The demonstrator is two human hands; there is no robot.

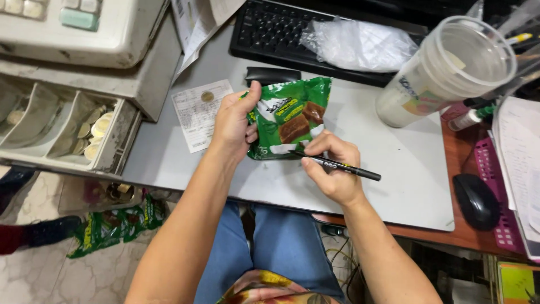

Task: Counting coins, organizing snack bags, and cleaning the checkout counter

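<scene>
Hands meet over a green snack packet (289, 119), which sits just above the grey desk mat (394, 169), close to its near edge. From where I stand, the left hand (233, 121) is closed on the packet's left edge, thumb up over the top corner and fingers curled behind, holding it tilted toward the person. The right hand (332, 169) is closed around a black marker pen (337, 165), pinched between thumb and forefinger, with the pen's tip touching the packet's lower edge and its tail pointing away to the right.

Just behind the packet lies a small black flat object (273, 75), and behind that a black keyboard (281, 31) with a crumpled clear plastic bag (360, 45) resting on it. To the right of the packet stands a tall clear plastic cup (444, 73), tilted in this view. Left of the packet a paper slip (197, 115) lies on the mat with a coin (207, 97) on top. Farther left is an open cash drawer (67, 126) with coins in its compartments. Well to the right of the packet, a black computer mouse (477, 201) rests on the wooden desk.
</scene>
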